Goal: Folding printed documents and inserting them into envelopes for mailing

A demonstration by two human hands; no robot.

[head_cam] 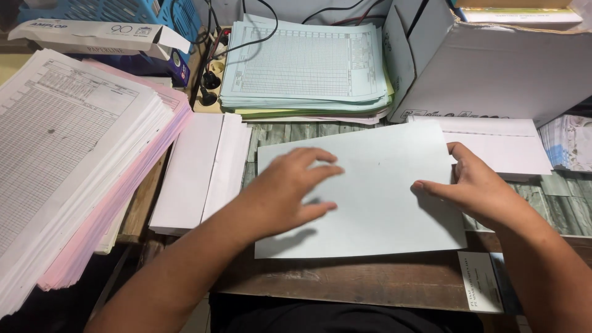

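Observation:
A pale blue blank sheet (pixel 376 185) lies flat on the wooden table (pixel 345 280) in front of me. My left hand (pixel 287 191) rests on its left half, palm down, fingers spread and slightly blurred. At the sheet's right edge, my right hand (pixel 475 185) pinches the paper with thumb on top and fingers at the edge. A stack of pale blue printed forms (pixel 305 65) sits behind the sheet.
A tall pile of white and pink printed forms (pixel 74 154) fills the left. White folded sheets (pixel 200 169) lie beside it. A white cardboard box (pixel 493 61) stands at the back right, white envelopes (pixel 505 145) below it. Black cables and plugs (pixel 209 74) sit behind.

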